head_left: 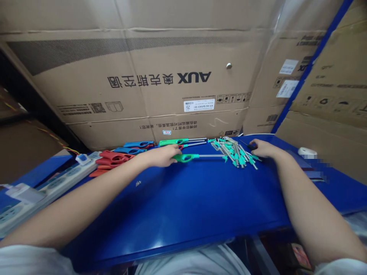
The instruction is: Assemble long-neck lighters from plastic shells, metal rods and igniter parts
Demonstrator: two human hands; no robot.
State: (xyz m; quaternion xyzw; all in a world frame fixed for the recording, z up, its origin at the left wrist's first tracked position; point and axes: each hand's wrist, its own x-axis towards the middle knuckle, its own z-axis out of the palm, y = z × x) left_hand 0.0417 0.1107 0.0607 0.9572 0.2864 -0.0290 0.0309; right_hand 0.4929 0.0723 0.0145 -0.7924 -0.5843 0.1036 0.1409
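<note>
My left hand [164, 156] is closed around the handle of a green long-nosed lighter [187, 157]. The metal tube of this lighter points right, and a teal piece [225, 158] is at its tip, close to the heap. At the right, the fingers of my right hand [262, 148] pinch a thin black screwdriver [251, 146], its shaft pointing left over the far edge of the heap. Metal tubes with teal pieces [236, 151] lie heaped between my hands. Another green lighter [173, 142] lies behind my left hand, beside a red one partly hidden by my fingers.
Red lighter handles [110, 158] and blue ones [137, 144] are stacked left of my left hand. A power strip [67, 175] with plugs stands along the left edge. Cardboard walls [160, 57] close off the back and right of the blue table [183, 206]. A white object [306, 152] sits at the right.
</note>
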